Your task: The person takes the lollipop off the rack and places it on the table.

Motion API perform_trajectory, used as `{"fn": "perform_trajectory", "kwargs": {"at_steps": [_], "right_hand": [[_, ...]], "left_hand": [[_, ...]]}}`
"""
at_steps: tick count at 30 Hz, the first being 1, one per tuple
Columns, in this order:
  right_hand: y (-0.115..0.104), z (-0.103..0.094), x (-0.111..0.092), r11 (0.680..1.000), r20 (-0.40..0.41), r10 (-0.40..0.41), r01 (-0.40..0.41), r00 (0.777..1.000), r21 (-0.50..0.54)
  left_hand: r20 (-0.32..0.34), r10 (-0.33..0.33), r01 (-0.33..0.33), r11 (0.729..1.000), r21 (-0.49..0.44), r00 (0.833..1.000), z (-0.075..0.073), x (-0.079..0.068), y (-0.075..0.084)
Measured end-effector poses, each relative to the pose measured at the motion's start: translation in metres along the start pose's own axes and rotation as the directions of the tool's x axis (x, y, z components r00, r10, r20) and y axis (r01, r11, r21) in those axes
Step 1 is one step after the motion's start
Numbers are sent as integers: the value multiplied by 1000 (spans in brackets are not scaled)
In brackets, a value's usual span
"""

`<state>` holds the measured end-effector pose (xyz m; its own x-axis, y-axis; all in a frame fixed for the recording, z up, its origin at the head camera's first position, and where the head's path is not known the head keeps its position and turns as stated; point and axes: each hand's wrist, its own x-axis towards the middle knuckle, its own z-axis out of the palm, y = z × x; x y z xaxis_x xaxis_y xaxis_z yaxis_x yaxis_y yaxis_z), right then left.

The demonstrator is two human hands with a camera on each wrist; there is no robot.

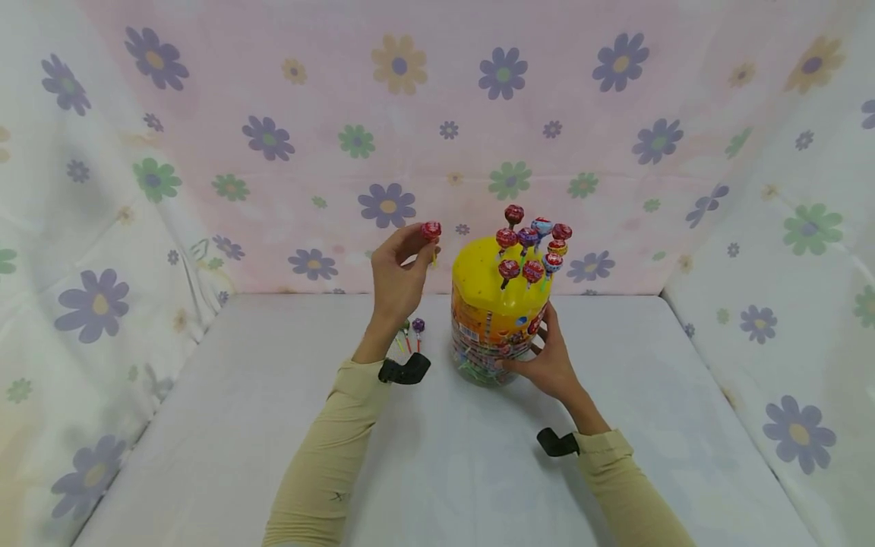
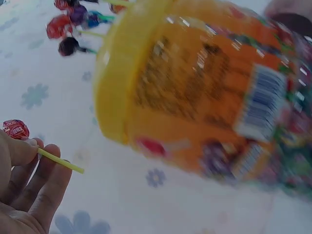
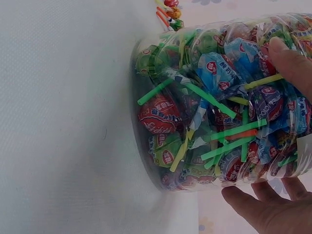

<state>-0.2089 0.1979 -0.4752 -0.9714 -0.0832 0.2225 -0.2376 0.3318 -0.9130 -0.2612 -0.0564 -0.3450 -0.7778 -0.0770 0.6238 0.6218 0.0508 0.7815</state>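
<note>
A red-wrapped lollipop [image 1: 431,231] with a yellow stick is pinched between thumb and fingers of my left hand [image 1: 399,270], raised left of the jar. In the left wrist view its yellow stick [image 2: 61,160] points toward the jar. My right hand [image 1: 547,361] grips the lower right side of a clear plastic jar [image 1: 472,334] with a yellow lid [image 1: 472,277]. Several wrapped lollipops [image 1: 533,271] stand upright by their sticks in the lid. Through the jar wall, the right wrist view shows many lollipops [image 3: 158,114] with green, yellow and orange sticks.
A few loose lollipops [image 1: 418,327] lie on the white tabletop [image 1: 273,380], behind the left wrist and left of the jar. Flower-patterned cloth [image 1: 314,152] walls in the table at the back and both sides. Each wrist wears a black camera mount [image 1: 405,370].
</note>
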Motion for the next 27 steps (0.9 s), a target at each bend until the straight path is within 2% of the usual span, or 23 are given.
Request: {"fn": "perform_trajectory", "kwargs": {"at_steps": [8, 13, 17, 20, 24, 27], "right_hand": [[1, 0, 0, 1000, -3, -10, 10, 1000, 2], [1, 1, 0, 1000, -3, 1, -1, 1000, 0], [1, 1, 0, 1000, -6, 4, -4, 1000, -6], [1, 1, 0, 1000, -6, 0, 0, 1000, -10], [-20, 0, -5, 1000, 9, 9, -9, 1000, 1], [-35, -1, -8, 1000, 22, 11, -12, 1000, 11]], "left_hand": [[-21, -156, 157, 987, 39, 988, -44, -38, -41], [-37, -253, 256, 960, 112, 967, -68, -64, -65], [-75, -327, 335, 929, 156, 942, -85, -80, -87], [-102, -414, 426, 887, 176, 904, -96, -86, -95], [-154, -477, 501, 825, 261, 865, -107, -91, -113], [-188, -484, 518, 782, 347, 855, -114, -94, -132]]}}
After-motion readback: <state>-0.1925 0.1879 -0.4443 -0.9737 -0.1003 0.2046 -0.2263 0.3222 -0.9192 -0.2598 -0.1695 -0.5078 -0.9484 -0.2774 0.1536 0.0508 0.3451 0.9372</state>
